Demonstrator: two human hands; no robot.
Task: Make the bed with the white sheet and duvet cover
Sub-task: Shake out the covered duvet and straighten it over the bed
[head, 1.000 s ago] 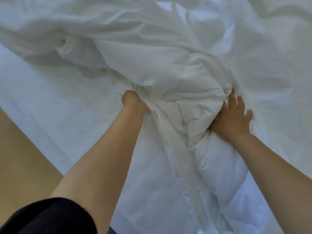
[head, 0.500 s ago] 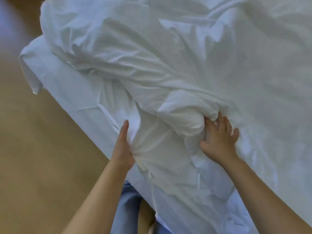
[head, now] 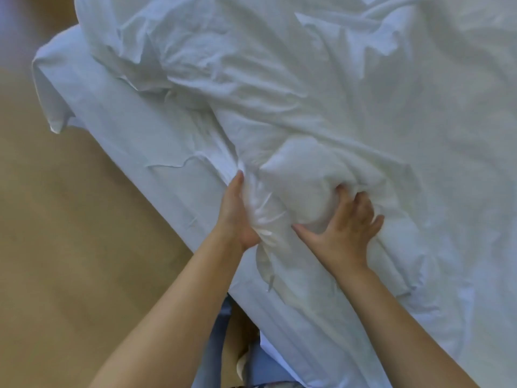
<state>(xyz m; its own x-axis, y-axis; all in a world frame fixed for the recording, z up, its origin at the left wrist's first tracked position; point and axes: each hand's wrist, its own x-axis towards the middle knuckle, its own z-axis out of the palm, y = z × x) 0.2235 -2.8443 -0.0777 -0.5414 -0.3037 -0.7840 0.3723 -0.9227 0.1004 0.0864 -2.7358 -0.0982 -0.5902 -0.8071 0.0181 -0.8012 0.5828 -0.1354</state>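
Two fistfuls of duvet cover [head: 307,107] — left hand [head: 237,217], right hand [head: 344,236], fingers [head: 361,204] clenched — over white sheet [head: 126,130].

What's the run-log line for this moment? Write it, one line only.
left hand: grips bunched duvet cover | right hand: fingers clutch duvet lump | sheet: on mattress | bed: unmade

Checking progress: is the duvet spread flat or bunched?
Bunched: the duvet lies in crumpled folds, a wad gripped by left hand and right hand.

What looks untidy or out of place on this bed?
The duvet is bunched into a creased lump where the left hand and right hand hold it, instead of lying flat. The sheet corner, far left, hangs loose.
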